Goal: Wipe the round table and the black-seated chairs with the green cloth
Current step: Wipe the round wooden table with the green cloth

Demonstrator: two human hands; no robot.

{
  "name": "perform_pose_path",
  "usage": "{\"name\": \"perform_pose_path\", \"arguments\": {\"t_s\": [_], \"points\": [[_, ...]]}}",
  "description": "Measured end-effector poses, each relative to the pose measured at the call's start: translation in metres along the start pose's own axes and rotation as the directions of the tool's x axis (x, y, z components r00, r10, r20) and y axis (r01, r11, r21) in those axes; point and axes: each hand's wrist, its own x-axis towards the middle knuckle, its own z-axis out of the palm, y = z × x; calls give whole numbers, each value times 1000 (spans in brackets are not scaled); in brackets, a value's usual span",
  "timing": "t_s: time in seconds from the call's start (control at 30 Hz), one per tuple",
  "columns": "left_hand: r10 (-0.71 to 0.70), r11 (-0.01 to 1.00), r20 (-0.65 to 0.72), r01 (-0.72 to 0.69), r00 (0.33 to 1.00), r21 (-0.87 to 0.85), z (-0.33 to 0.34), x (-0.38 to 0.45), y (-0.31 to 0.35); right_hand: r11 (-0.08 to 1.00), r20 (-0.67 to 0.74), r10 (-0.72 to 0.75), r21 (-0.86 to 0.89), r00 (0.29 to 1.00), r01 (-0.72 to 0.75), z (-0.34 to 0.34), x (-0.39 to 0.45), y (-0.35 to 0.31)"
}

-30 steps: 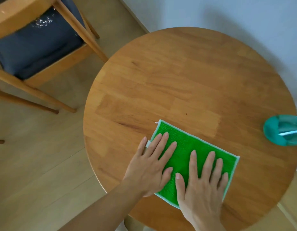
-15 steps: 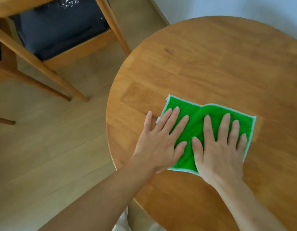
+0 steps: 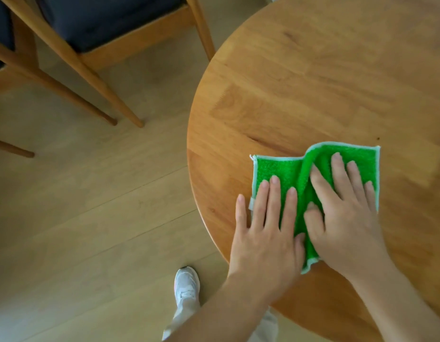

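Both hands flat on the green cloth (image 3: 285,174), near the round table's (image 3: 312,82) left edge. Left hand (image 3: 263,233) and right hand (image 3: 347,218) press down with straight fingers, gripping nothing. Cloth's bunched up between them.

Round wooden table (image 3: 325,77), plank-jointed top with a warm brown finish; a small dark speck shows near the cloth's far right corner. Lying directly on it near the left edge: one green cloth (image 3: 283,171) with pale trim, rucked into a ridge at the middle. Table stands on a light wood-plank floor (image 3: 90,218).
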Motion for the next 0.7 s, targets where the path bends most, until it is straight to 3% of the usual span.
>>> {"name": "perform_pose_path", "arguments": {"t_s": [0.2,0.37,0.53,0.7], "points": [[95,995,4,-95,996,36,8,-49,-19,993,-43,98,74,994,-95,14,-33,-26],[133,990,-81,-136,988,-26,6,-78,-60,999,-19,27,-47,999,-28,38,-58,-53],[42,991,-176,-64,984,-121,-9,-72,-89,983,55,-62,-172,997,70,49,-66,-72],[-127,956,-89,98,988,-278,-21,-49,-113,951,118,-264,-133,957,279,49,-38,-105]]}}
